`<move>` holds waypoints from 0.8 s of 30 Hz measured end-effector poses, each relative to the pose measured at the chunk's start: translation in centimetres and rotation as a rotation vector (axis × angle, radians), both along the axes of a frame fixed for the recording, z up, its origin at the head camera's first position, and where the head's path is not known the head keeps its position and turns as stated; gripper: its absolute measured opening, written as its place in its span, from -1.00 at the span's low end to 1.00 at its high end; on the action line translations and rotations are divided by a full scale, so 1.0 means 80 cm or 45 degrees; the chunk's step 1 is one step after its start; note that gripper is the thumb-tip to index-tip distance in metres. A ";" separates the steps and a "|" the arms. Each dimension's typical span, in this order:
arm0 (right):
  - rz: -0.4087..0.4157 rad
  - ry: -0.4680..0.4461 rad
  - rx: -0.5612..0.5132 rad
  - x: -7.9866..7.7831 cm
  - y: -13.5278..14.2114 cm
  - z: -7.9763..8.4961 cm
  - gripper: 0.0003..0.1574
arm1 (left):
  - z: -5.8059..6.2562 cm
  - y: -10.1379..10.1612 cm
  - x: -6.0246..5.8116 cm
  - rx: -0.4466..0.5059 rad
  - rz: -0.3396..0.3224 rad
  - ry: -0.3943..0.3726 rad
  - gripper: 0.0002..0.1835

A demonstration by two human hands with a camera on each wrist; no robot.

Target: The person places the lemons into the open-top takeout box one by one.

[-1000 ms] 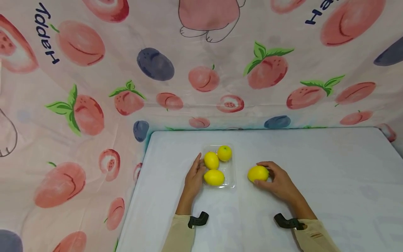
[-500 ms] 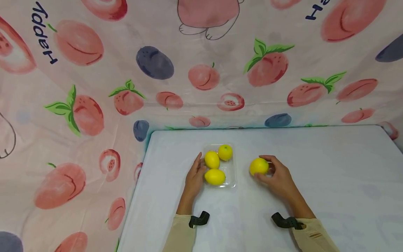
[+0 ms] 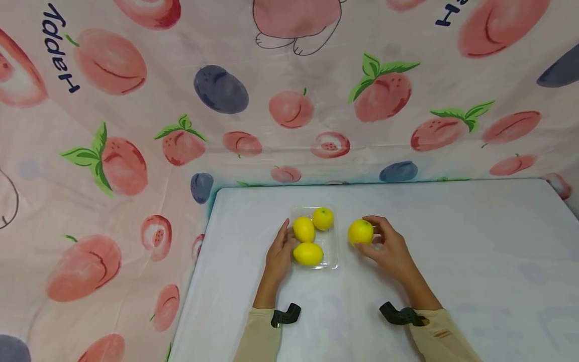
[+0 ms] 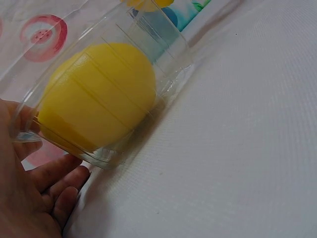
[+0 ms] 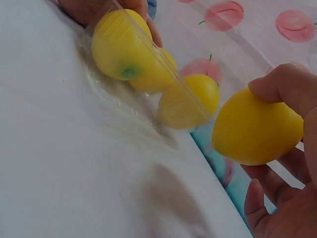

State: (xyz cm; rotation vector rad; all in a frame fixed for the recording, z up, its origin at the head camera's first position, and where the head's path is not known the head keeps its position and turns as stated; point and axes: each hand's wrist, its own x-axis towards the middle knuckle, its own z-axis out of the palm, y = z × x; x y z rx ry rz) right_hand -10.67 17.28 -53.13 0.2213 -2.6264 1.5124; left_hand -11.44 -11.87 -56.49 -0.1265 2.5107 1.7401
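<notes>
In the head view a yellow lemon point(image 3: 360, 233) is held between the thumb and fingers of my right hand point(image 3: 389, 246), to the right of a clear plastic tray point(image 3: 331, 259). The right wrist view shows this lemon point(image 5: 257, 129) raised over the white surface, its shadow below. Inside the tray lie three more lemons: one in front point(image 3: 308, 254), one behind it point(image 3: 304, 230), one at the back right point(image 3: 323, 219). My left hand point(image 3: 279, 256) rests along the tray's left side, fingers fairly straight and touching the wall; fingertips point(image 4: 69, 196) show beside the tray's base.
A white table point(image 3: 452, 241) carries everything. Behind it and on the left hangs a fruit-print cloth point(image 3: 289, 141). Dark wrist mounts point(image 3: 286, 314) sit at both beige sleeves.
My right hand has lifted the lemon and carried it back and then left toward the tray, turning it so its tip faces up. My left hand and the tray have stayed put.
</notes>
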 end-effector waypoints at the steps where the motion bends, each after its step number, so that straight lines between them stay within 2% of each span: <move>1: 0.000 0.009 0.005 -0.001 -0.003 0.001 -0.15 | 0.000 0.000 0.000 0.001 -0.001 0.001 -0.40; 8: -0.010 0.055 0.032 -0.006 -0.023 0.006 -0.17 | 0.001 0.001 0.000 0.010 -0.004 0.013 -0.40; 17: 0.041 0.112 0.054 -0.011 -0.052 0.014 -0.16 | 0.001 -0.001 -0.001 0.006 -0.008 0.002 -0.40; 24: 0.067 0.133 0.073 -0.013 -0.076 0.010 -0.17 | 0.000 -0.001 -0.001 0.019 -0.017 0.028 -0.40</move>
